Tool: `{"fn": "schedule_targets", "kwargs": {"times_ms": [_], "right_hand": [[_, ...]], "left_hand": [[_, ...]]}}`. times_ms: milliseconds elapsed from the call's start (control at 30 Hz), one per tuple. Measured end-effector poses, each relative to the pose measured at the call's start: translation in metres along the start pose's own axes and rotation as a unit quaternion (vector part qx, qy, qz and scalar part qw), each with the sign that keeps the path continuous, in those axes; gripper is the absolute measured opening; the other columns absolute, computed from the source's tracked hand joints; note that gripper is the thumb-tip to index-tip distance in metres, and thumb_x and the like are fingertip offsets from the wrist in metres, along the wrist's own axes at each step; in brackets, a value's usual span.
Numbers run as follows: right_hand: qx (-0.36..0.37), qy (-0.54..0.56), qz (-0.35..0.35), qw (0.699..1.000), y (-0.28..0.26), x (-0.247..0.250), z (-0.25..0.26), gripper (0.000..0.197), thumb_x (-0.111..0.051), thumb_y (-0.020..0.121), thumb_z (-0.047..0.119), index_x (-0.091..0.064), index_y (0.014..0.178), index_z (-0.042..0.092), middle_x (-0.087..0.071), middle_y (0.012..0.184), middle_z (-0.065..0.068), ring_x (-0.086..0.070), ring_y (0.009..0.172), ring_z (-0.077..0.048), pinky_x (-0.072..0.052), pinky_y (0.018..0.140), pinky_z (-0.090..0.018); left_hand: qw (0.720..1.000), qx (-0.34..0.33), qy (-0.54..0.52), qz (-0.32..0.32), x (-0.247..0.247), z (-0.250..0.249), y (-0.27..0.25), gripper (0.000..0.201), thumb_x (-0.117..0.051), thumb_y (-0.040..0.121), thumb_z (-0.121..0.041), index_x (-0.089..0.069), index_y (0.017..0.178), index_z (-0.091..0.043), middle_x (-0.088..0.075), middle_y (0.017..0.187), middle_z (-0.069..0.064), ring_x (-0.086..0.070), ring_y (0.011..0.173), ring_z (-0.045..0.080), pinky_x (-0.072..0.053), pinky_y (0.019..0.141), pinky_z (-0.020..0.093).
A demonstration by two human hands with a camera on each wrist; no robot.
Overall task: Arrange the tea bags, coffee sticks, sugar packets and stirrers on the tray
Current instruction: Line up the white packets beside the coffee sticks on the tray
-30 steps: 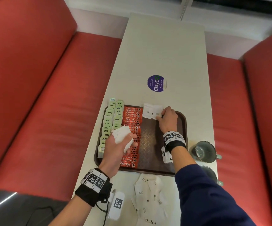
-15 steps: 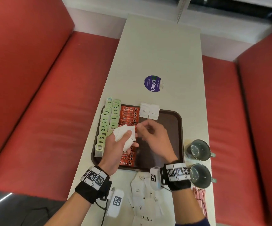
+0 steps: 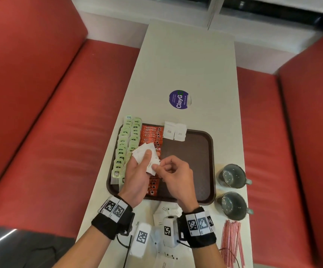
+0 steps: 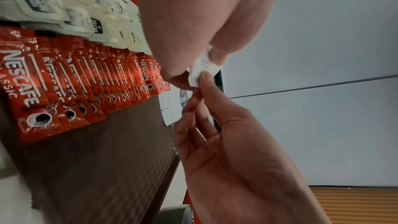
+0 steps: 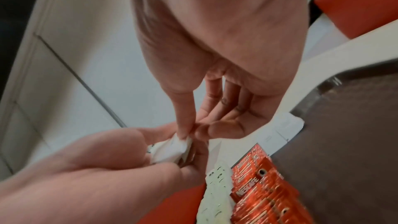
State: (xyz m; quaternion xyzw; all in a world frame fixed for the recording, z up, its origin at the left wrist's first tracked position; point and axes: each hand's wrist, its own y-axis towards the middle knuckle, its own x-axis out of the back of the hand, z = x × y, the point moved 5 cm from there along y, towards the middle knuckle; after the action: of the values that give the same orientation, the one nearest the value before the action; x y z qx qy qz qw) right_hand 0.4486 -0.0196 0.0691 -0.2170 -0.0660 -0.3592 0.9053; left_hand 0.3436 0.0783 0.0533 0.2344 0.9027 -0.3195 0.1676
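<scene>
Head view: right hand (image 3: 173, 171), back from the two sugar packets (image 3: 174, 131) at the tray (image 3: 211, 151) far edge, pinches another from the left hand (image 3: 137, 171) bundle (image 3: 144, 151); third placement follows.

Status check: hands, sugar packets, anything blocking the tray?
Left hand holds sugar stack; right hand pinches one packet from it. Two packets at tray far rim. Nothing blocking.

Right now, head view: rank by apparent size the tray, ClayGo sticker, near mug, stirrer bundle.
1. tray
2. stirrer bundle, long and thin, partly cut off at the frame edge
3. near mug
4. ClayGo sticker, farther away, so it may only look smaller than the mug
</scene>
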Motion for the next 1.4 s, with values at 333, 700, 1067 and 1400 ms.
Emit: {"fn": "schedule_targets", "kwargs": {"times_ms": [333, 700, 1067, 1400], "right_hand": [[0.08, 0.086, -0.101, 0.988, -0.007, 0.041, 0.023, 0.017, -0.075, 0.103, 0.013, -0.063, 0.092, 0.011, -0.077, 0.098, -0.004, -0.077, 0.088, -0.017, -0.06, 0.068, -0.021], [0.305, -0.204, -0.078, 0.927, -0.016, 0.023, 0.023, 0.012, -0.081, 0.092, 0.008, -0.076, 0.099, 0.017, -0.064, 0.132, 0.006, -0.065, 0.121, -0.01, -0.049, 0.098, -0.013], [0.065, 0.011, -0.035, 0.997, 0.013, 0.04, 0.003, 0.025, -0.093, 0.088, 0.019, -0.071, 0.1, 0.023, -0.081, 0.095, 0.005, -0.079, 0.093, -0.013, -0.063, 0.087, -0.031], [0.004, -0.085, -0.177, 0.98, 0.111, 0.054, -0.039, 0.019, -0.091, 0.089, 0.017, -0.073, 0.094, 0.02, -0.078, 0.089, 0.007, -0.074, 0.084, -0.001, -0.059, 0.082, -0.02]], "left_hand": [[1.0, 0.004, 0.004, -0.02, 0.01, -0.007, 0.006, 0.036, -0.061, 0.11, -0.021, -0.06, 0.146, -0.017, -0.076, 0.121, 0.015, -0.074, 0.1, 0.023, -0.058, 0.086, 0.038], [0.995, -0.035, 0.096, 0.024, -0.008, -0.014, 0.008, 0.034, -0.075, 0.101, -0.015, -0.067, 0.135, -0.016, -0.078, 0.123, 0.012, -0.074, 0.101, 0.022, -0.055, 0.074, 0.034], [0.985, -0.056, 0.161, 0.015, -0.003, -0.012, 0.01, 0.036, -0.081, 0.098, -0.022, -0.067, 0.131, -0.023, -0.079, 0.113, 0.009, -0.068, 0.088, 0.017, -0.053, 0.075, 0.037], [0.998, 0.001, 0.066, -0.008, 0.018, -0.009, 0.013, 0.04, -0.066, 0.107, -0.014, -0.059, 0.146, -0.017, -0.074, 0.124, 0.021, -0.073, 0.103, 0.025, -0.058, 0.084, 0.038]]}}
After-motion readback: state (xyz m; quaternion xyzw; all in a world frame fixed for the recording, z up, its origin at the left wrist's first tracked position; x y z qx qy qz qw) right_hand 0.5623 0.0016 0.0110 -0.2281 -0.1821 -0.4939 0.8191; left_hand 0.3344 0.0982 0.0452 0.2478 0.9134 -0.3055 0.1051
